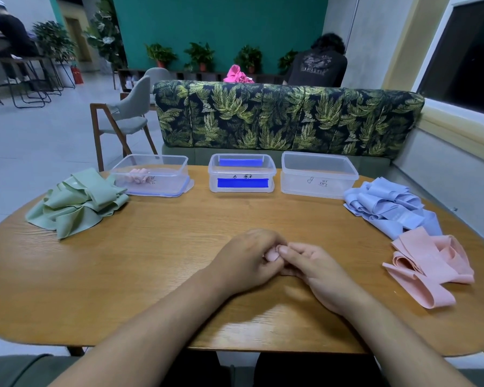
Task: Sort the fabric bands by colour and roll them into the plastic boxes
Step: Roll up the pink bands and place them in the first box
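Observation:
My left hand (246,261) and my right hand (319,272) meet at the table's middle, fingers curled round a small pink roll (272,256) that is mostly hidden between them. A heap of green bands (76,202) lies at the left. Blue bands (389,205) are piled at the right, with loose pink bands (430,269) in front of them. Three clear plastic boxes stand in a row at the back: the left box (151,174) holds pink rolls (140,175), the middle box (242,174) carries blue tape strips, and the right box (317,174) holds nothing.
The oval wooden table (151,261) has a leaf-patterned sofa back (285,118) behind it. A grey chair (129,115) stands at the back left. Two people are in the background, one far left and one behind the sofa.

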Motion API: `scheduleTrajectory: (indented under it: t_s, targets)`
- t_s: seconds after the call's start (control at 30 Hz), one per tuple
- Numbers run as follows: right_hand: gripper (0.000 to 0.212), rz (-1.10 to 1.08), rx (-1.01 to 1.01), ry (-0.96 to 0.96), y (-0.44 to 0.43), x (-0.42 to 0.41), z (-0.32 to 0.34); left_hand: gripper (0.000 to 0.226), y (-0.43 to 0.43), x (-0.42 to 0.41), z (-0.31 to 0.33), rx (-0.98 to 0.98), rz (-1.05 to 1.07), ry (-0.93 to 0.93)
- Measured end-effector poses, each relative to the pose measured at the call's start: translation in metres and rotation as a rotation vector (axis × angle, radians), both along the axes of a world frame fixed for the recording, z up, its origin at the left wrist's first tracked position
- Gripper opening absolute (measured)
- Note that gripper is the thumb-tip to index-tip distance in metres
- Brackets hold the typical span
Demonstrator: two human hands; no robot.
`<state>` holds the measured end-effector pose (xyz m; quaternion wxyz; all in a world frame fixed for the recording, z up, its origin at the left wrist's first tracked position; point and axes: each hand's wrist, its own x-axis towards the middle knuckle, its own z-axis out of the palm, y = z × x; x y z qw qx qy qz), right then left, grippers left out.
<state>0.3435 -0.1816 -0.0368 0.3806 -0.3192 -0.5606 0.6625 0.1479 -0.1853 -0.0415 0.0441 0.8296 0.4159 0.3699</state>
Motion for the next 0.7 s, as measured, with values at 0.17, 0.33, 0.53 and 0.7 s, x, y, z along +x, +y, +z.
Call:
scheduleTrajectory:
  t_s: [0.17, 0.33, 0.53, 0.7]
  targets:
    - [0.029, -0.038, -0.034, 0.035, 0.0015, 0.0035, 0.0012, 0.061, 0.0029, -0.0068, 0.0025, -0.084, 0.051, 0.006]
    - [0.028, -0.026, -0.022, 0.064, -0.0002, -0.0004, 0.0011, 0.088, 0.0017, -0.0038, 0.0004, -0.146, 0.068, -0.007]
    - [0.023, -0.043, 0.022, 0.023, 0.0001, -0.0012, -0.0029, 0.059, 0.0036, -0.0013, -0.0028, -0.125, 0.093, 0.038]
    - [0.022, -0.035, 0.018, 0.029, -0.002, -0.0002, -0.0018, 0.039, 0.001, -0.0032, -0.0001, -0.122, 0.035, 0.048]
